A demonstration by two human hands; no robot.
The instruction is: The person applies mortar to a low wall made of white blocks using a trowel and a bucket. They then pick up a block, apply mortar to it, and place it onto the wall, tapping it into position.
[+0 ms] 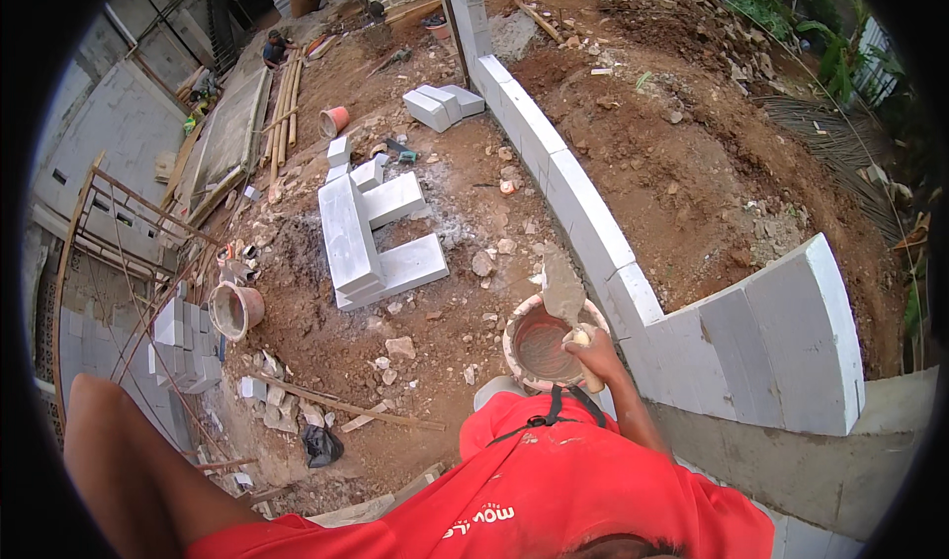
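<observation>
My right hand [594, 350] is closed round the handle of a trowel [563, 288], whose blade is coated with grey mortar. The blade points away from me over the far rim of a mortar-smeared bucket [513, 346]. Wet-looking mortar lies inside the bucket, which stands beside a low wall of pale lightweight blocks [583, 198]. Of my left arm [119, 460], only the bent part shows at the lower left; its hand is out of view.
Loose white blocks [348, 235] lie on the rubble-strewn soil, with a handsaw [401, 151] beyond. A second bucket [236, 310], stacked blocks [188, 346] and a black plastic bag [321, 445] are at left. Another person [276, 51] crouches far off near bamboo poles [287, 104].
</observation>
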